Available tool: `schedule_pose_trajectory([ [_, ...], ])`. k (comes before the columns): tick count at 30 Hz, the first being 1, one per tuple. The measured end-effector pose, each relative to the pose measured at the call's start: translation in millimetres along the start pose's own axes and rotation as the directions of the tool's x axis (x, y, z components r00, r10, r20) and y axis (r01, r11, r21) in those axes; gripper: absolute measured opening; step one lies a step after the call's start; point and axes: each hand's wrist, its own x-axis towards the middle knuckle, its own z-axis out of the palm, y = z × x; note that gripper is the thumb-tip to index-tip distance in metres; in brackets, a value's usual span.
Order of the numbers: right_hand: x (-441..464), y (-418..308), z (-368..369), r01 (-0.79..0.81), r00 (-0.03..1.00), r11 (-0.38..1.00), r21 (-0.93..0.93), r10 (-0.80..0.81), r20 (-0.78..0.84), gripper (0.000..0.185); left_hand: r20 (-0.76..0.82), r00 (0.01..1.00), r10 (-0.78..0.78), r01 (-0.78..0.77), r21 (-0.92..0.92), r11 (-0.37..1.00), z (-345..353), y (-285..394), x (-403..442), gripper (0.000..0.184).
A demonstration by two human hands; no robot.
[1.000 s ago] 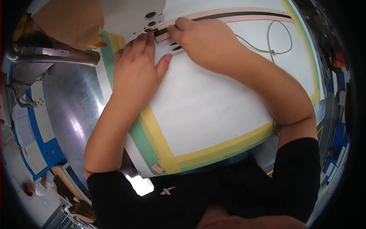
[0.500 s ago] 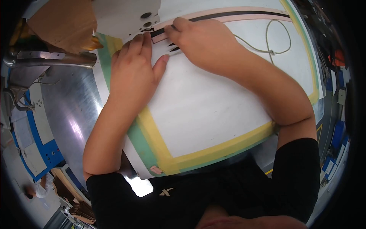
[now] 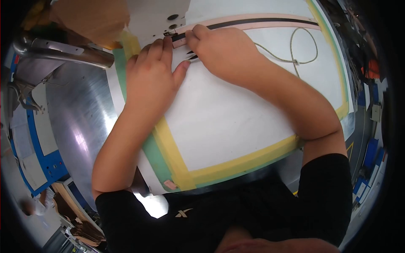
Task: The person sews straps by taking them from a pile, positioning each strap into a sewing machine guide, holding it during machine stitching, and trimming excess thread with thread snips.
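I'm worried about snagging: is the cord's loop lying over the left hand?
No, the cord's loop lies on the white sheet beyond the right forearm, well apart from the left hand.

Shiny metal tube [image 3: 80, 55] juts in, upper left | brown sheet [image 3: 90, 17] shows just above it | glare streaks the metal surface [image 3: 69, 111] below | blue-and-white unit [image 3: 50, 170] out left | blurred person in white [image 3: 44, 204], lower left | brown stack [image 3: 86, 234] nearby | over right, orange object [image 3: 371, 68] above blue ones [image 3: 371, 152]!
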Motion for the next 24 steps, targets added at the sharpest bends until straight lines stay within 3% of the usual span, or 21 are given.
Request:
schedule_pose_trajectory([
  [8, -0.4, 0.1, -1.4, -0.007, 1.000, 0.999, 0.031, 0.008, -0.028, 0.019, -0.062, 0.998, 0.002, 0.003, 0.075, 0.997, 1.0, 2.7, -2.4, 0.058],
  [11, 0.4, 1.4, -1.7, -0.050, 0.998, 0.999, 0.012, 0.050, 0.031, 0.041, 0.008, 0.999, -0.044, 0.044, 0.044, 0.998, -2.4, 4.4, -0.1, 0.058],
  [14, -2.1, 7.6, -1.3, -0.080, 0.996, 0.997, 0.006, 0.079, 0.033, 0.043, -0.005, 0.999, -0.049, 0.049, 0.113, 0.992, 1.0, 2.7, 1.3, 0.058],
  [17, -14.0, 15.9, -8.1, -0.152, 0.988, 0.988, -0.005, 0.152, 0.036, 0.031, 0.037, 0.996, -0.079, 0.076, 0.075, 0.994, -1.2, 5.8, 0.4, 0.057],
  [24, -44.3, 52.4, -5.8, -0.214, 0.976, 0.975, -0.064, 0.216, 0.030, 0.041, -0.016, 0.997, -0.071, 0.073, 0.115, 0.991, 4.7, 21.0, 2.7, 0.053],
])
